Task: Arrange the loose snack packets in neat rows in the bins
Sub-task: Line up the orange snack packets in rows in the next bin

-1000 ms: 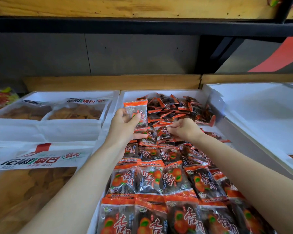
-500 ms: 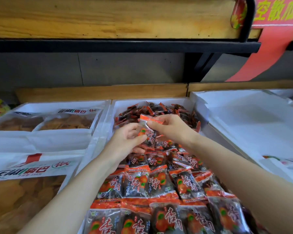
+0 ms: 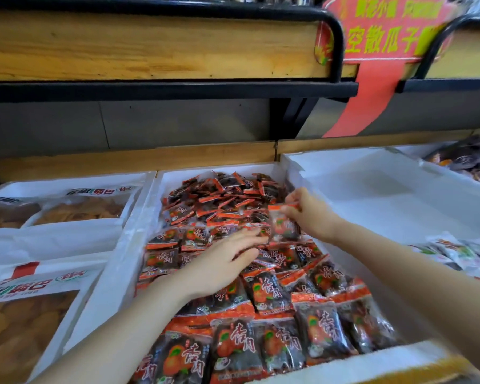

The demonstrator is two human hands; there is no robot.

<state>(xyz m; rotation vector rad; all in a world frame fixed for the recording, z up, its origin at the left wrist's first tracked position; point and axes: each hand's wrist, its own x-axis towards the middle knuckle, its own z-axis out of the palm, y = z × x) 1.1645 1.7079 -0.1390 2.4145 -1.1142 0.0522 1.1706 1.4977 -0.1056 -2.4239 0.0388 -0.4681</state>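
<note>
The right hand (image 3: 312, 214) pinched one snack packet (image 3: 284, 225) by its orange top edge above the middle bin (image 3: 161, 195), while the left hand (image 3: 222, 261), fingers spread, rested flat on the far end of the neat rows (image 3: 263, 306). It would best be laid label-up, overlapping the last row squarely. Half a second earlier both hands held the packet together; the left had since let go and dropped.

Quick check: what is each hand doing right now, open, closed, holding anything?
Left hand: open, flat on the arranged packet rows, holding nothing.
Right hand: closed, pinching one snack packet by its top edge.
</note>
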